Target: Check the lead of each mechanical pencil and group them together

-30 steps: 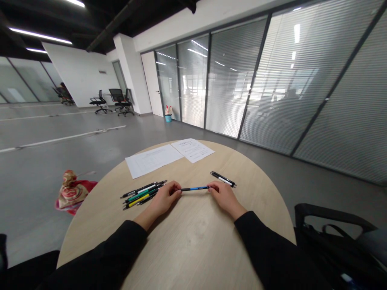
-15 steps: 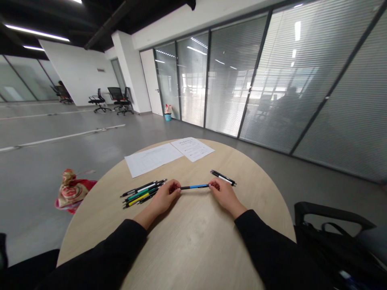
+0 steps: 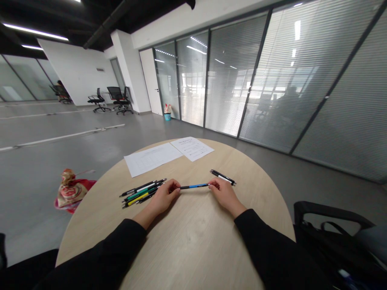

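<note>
A blue and black pen lies level between my hands, just above or on the round wooden table; I cannot tell which. My left hand is closed in a pinch on the pen's left end. The right end is pinched by my right hand. Left of my left hand lies a group of several pens in black, white, green and yellow, partly hidden behind that hand. Just beyond my right hand rest a black pen and a white and black pen side by side.
Two printed sheets lie at the table's far side, a wider one and a smaller one. A red and beige bag is on the floor at the left. A black chair stands close at the right.
</note>
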The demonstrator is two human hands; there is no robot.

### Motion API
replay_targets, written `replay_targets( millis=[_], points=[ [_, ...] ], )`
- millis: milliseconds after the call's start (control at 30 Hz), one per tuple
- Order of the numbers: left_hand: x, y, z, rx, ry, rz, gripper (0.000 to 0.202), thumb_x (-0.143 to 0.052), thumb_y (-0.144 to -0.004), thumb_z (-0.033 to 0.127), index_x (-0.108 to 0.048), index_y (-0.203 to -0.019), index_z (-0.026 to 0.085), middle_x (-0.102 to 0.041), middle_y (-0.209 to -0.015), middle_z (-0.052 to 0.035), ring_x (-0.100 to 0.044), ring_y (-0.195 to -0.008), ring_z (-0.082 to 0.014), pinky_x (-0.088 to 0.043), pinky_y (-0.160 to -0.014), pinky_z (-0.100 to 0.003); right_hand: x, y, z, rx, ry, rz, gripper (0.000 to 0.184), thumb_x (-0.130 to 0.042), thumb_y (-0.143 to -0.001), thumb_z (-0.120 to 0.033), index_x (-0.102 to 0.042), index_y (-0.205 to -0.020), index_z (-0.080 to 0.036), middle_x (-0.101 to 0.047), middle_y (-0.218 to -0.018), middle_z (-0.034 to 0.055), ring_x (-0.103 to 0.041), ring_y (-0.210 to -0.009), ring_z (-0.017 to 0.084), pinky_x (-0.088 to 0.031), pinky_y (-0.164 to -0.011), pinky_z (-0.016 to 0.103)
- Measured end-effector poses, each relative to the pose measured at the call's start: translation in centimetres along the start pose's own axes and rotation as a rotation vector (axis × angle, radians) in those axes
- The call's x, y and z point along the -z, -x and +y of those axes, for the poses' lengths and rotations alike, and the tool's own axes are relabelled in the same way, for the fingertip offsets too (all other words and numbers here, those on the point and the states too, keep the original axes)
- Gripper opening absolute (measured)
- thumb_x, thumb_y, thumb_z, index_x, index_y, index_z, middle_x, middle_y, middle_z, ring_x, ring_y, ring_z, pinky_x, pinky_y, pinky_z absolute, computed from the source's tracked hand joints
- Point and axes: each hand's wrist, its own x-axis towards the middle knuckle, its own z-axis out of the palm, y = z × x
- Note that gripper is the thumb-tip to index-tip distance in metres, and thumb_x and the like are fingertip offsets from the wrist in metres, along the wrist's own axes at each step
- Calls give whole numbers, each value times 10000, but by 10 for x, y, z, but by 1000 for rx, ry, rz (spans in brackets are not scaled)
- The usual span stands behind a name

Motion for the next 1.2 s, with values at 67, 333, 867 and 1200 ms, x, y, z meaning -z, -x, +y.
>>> replay_targets(
  millis=[67, 333, 867, 1200],
  points=[
    [-1, 0, -2, 11, 10, 2, 185, -592, -857, 370, -616, -897, 191, -627, -777, -1, -560, -708, -186, -424, -661, -299, 0, 0, 1, 2, 11, 1, 108, -605, -857, -186, -712, -875, -174, -718, -797, 34, -623, -723, 177, -451, -701, 292],
    [-2, -2, -6, 23, 19, 21, 189, -614, -835, 377, -630, -874, 193, -651, -793, -16, -573, -735, -206, -432, -681, -317, -1, 1, 1, 6, 19, -15, 107, -587, -864, -189, -692, -845, -183, -698, -781, 28, -611, -724, 179, -431, -692, 288],
    [-2, -2, -8, 19, 11, 32, 191, -626, -837, 386, -642, -869, 198, -661, -786, -12, -585, -726, -203, -436, -674, -313, 1, 1, -1, 12, 106, -30, 112, -578, -877, -189, -664, -805, -187, -650, -711, 12, -570, -683, 172, -373, -655, 276],
    [-1, -2, -4, 31, 23, 18, 184, -612, -839, 382, -620, -864, 200, -643, -782, -11, -571, -731, -204, -427, -680, -318, 0, 0, 1, 32, 120, -45, 136, -555, -890, -182, -642, -785, -191, -641, -714, 10, -554, -686, 169, -353, -656, 269]
  ],
)
